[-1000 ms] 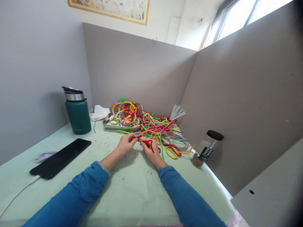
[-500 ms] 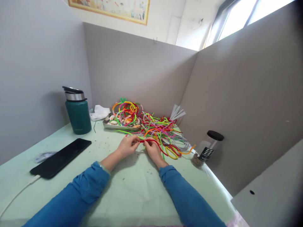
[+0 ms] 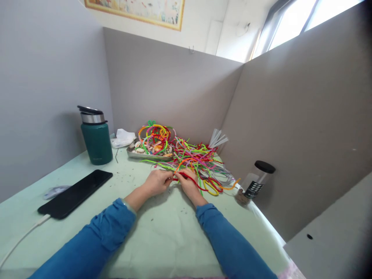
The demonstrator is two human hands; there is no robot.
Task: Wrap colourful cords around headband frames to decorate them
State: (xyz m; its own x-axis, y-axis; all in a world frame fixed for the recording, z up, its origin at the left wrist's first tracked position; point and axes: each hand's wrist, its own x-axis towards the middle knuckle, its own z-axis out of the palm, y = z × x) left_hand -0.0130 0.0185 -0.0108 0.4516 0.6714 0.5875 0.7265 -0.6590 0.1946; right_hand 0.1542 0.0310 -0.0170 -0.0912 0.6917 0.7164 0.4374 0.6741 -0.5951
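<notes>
Two hands meet at the middle of the table [image 3: 162, 236], and much of what they do is hard to read. The fingertips of the left hand [image 3: 158, 182] and the right hand [image 3: 187, 183] curl toward each other, so the exact pinch is hidden behind the knuckles. Both hands are closed around a red pipe cleaner [image 3: 190, 179]; its near end disappears between the two sets of fingers, and its free length runs out to the right from the right hand, just above the table, toward the pile. How it is bent inside the grip cannot be told.

The pile of pipe cleaners [image 3: 200, 159] lies just beyond the hands, a tangle of green, orange, pink, yellow and grey in which single strands are hard to follow. Behind it to the left, a metal tray [image 3: 145, 155] holds looped pieces and small pale bits too small to identify. A green flask [image 3: 95, 141] stands upright well to the left, with a black phone [image 3: 77, 193] lying flat near it, its white cable [image 3: 21, 240] cut off by the lower edge. A jar with a black lid [image 3: 257, 180] leans at the right wall. Blue sleeves [image 3: 95, 240] cover both forearms.
</notes>
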